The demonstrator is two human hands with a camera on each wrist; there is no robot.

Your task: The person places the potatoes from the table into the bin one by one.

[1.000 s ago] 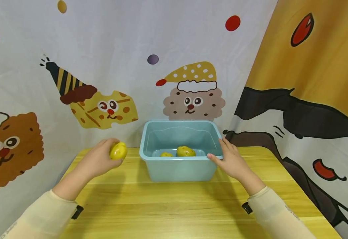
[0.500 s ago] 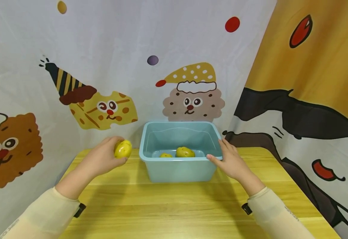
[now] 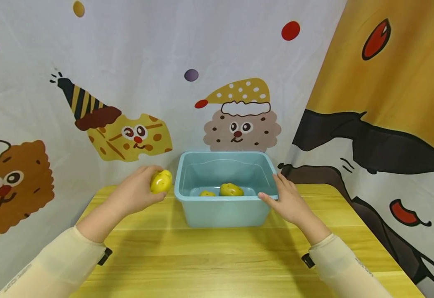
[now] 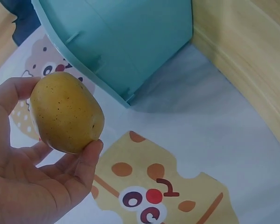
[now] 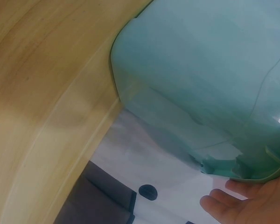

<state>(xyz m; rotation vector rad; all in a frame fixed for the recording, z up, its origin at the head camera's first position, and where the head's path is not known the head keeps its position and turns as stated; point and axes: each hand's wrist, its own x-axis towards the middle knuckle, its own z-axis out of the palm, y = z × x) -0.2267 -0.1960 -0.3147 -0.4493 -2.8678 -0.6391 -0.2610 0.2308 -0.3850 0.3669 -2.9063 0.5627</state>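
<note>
My left hand [image 3: 138, 188] holds a yellow potato [image 3: 161, 181] between thumb and fingers, in the air just left of the light-blue plastic bin [image 3: 222, 213]. Small dark specks dot the potato's skin in the left wrist view, where the bin's outer wall [image 4: 144, 42] rises beyond it. At the bin's front right corner, my right hand [image 3: 289, 203] grips the rim, thumb across the front edge and fingers along the right side. Inside the bin lie a larger potato [image 3: 231, 189] and a second one [image 3: 207, 193], partly hidden by the front wall.
The bin stands upright near the back of a wooden table [image 3: 217, 260]. Right behind the table hangs a white cloth [image 3: 142, 54] printed with cartoon food, and a yellow, black and white printed cloth [image 3: 407, 82] hangs at the right.
My left hand has carried the potato to the right and slightly up, closer to the bin's left rim. The right hand and the potatoes in the bin have stayed in place.
</note>
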